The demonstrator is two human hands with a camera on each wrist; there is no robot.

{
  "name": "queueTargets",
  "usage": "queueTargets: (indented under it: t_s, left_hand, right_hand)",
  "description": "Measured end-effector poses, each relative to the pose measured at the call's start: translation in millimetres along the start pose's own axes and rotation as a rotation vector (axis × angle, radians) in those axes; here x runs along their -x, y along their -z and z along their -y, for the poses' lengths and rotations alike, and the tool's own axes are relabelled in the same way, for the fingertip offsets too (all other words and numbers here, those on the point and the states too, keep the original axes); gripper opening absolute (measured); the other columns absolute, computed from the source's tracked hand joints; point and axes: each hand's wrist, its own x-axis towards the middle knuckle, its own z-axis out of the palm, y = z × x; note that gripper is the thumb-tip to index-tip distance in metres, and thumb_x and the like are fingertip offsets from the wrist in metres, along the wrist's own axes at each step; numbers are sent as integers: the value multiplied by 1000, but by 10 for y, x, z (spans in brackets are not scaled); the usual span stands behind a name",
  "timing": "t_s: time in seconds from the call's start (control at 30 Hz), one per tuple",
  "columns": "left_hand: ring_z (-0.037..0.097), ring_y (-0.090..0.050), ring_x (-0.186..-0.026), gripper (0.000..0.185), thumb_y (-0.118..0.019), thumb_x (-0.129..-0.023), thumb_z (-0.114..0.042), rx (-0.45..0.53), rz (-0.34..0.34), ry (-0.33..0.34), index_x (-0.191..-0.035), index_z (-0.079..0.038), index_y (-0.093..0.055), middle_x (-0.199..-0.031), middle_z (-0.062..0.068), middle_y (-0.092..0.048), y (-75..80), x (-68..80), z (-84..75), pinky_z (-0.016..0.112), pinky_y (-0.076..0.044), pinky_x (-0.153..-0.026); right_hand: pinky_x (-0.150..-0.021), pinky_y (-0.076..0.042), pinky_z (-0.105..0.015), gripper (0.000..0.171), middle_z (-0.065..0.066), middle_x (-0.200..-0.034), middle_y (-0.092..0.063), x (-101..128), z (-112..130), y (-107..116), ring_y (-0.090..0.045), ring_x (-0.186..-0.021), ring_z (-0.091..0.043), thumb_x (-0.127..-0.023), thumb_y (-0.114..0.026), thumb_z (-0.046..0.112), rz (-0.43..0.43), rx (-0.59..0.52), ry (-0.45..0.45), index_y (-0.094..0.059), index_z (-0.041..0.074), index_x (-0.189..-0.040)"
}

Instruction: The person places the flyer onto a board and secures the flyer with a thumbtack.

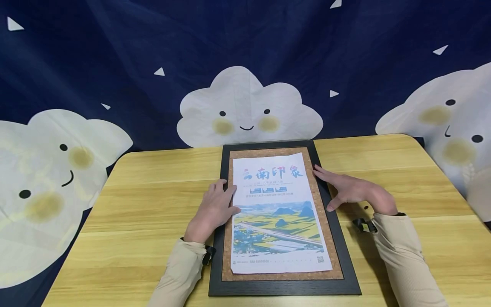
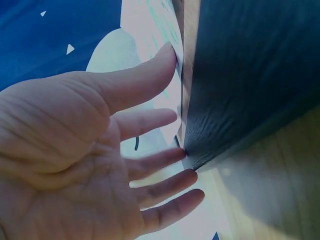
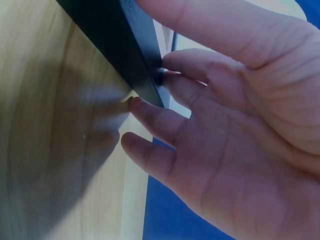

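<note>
A printed poster (image 1: 276,187) with a landscape picture lies slightly askew on a cork board (image 1: 276,276) set in a black frame (image 1: 284,288). My left hand (image 1: 215,204) rests at the poster's left edge, its thumb and index fingertip on the paper and the other fingers over the frame's left side. In the left wrist view the fingers are spread and fairly straight beside the black frame side (image 2: 240,75). My right hand (image 1: 350,189) touches the frame's right side with outstretched fingers, and in the right wrist view its fingertips (image 3: 170,62) meet the black edge (image 3: 142,45).
The framed board lies on a light wooden table (image 1: 153,204), its top end near the table's back edge. Behind hangs a dark blue cloth (image 1: 245,38) with smiling white clouds (image 1: 249,102). A small dark spot (image 1: 366,207) shows on the table near my right wrist.
</note>
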Motion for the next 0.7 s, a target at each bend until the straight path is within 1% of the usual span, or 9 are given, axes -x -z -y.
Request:
queueTargets:
  t_s: [0.1, 0.2, 0.3, 0.37, 0.47, 0.57, 0.6, 0.67, 0.7]
  left_hand:
    - [49, -29, -148, 63, -72, -100, -22, -40, 34, -17, -154, -2, -48, -164, 24, -32, 2, 3, 5, 63, -30, -116]
    - [49, -23, -151, 63, -69, -101, -21, -41, 69, -11, -157, -3, -44, -167, 19, -30, 8, -1, 2, 64, -27, -117]
    - [48, -18, -154, 63, -67, -103, -21, -23, 98, 1, -158, -5, -42, -168, 16, -29, 13, -9, -12, 65, -25, -118]
    - [47, -16, -154, 63, -66, -103, -21, -9, 106, 2, -159, -5, -42, -168, 15, -29, 11, -18, -18, 65, -23, -118]
    - [47, -14, -155, 62, -66, -103, -22, 0, 113, 3, -159, -6, -42, -168, 14, -28, 3, -24, -25, 66, -22, -118]
    - [46, -12, -155, 63, -65, -104, -23, 9, 121, 6, -160, -7, -41, -169, 12, -26, 0, -25, -24, 66, -21, -119]
    - [46, -11, -156, 63, -65, -104, -24, 11, 124, 7, -160, -7, -41, -170, 12, -25, 0, -25, -23, 66, -20, -119]
    - [46, -10, -156, 64, -65, -104, -25, 15, 131, 5, -160, -7, -39, -170, 13, -24, 3, -23, -23, 66, -20, -119]
    - [46, -9, -156, 65, -64, -104, -25, 19, 135, 5, -160, -7, -39, -170, 13, -23, 4, -23, -24, 66, -20, -119]
  right_hand:
    - [-113, -18, -73, 117, -35, -166, 5, -5, -6, -1, 1, -149, -60, -78, -90, 12, -1, 4, 2, -11, -14, -159]
    - [-114, -21, -72, 110, -34, -167, 0, 4, -3, 5, -4, -150, -59, -83, -87, 16, -28, 41, -11, -14, -13, -160]
    - [-114, -23, -70, 99, -33, -166, -11, 63, 18, 38, -13, -150, -57, -91, -81, 23, -108, 108, -33, -20, -11, -160]
    - [-114, -27, -69, 90, -33, -164, -22, 134, 19, 75, -21, -148, -56, -95, -77, 27, -174, 165, -49, -25, -10, -159]
    - [-110, -33, -68, 78, -34, -158, -36, 246, -13, 133, -34, -143, -55, -100, -71, 29, -249, 236, -74, -33, -10, -157]
    - [-104, -42, -65, 70, -35, -149, -47, 340, -70, 173, -47, -134, -54, -102, -68, 26, -282, 262, -106, -39, -12, -153]
    - [-101, -46, -64, 67, -35, -142, -53, 369, -89, 185, -53, -129, -53, -102, -68, 24, -290, 267, -120, -42, -12, -151]
    - [-90, -53, -57, 58, -31, -124, -66, 422, -130, 215, -65, -110, -46, -100, -70, 22, -292, 280, -156, -51, -13, -143]
    - [-83, -55, -52, 53, -26, -114, -70, 446, -148, 232, -69, -99, -40, -100, -71, 21, -283, 284, -180, -56, -13, -137]
